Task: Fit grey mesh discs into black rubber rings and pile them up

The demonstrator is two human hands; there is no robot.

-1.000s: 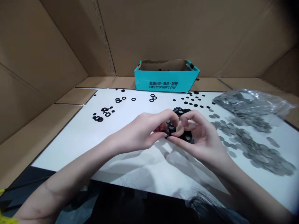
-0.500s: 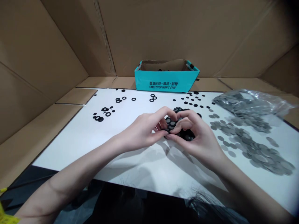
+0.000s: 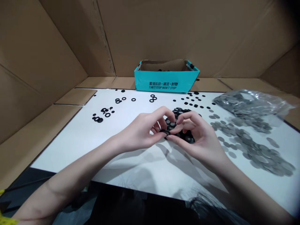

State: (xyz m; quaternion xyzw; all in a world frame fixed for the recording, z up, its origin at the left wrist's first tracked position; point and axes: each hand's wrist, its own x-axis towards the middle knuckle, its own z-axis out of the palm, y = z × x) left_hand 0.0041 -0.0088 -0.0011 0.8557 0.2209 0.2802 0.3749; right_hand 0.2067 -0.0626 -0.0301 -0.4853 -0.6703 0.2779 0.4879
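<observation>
Left hand [image 3: 138,132] closed at fingertips on black ring [image 3: 166,132], ring lying at its inner end, toward right hand [image 3: 199,140]. Right hand half-closed just beside, grip unclear. Heap of black rings [image 3: 181,122] under and beyond both hands, on white counter [image 3: 70,153].

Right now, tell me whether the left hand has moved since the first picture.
Yes: the left hand has shifted slightly up the view, closer to the teal cardboard box.
</observation>
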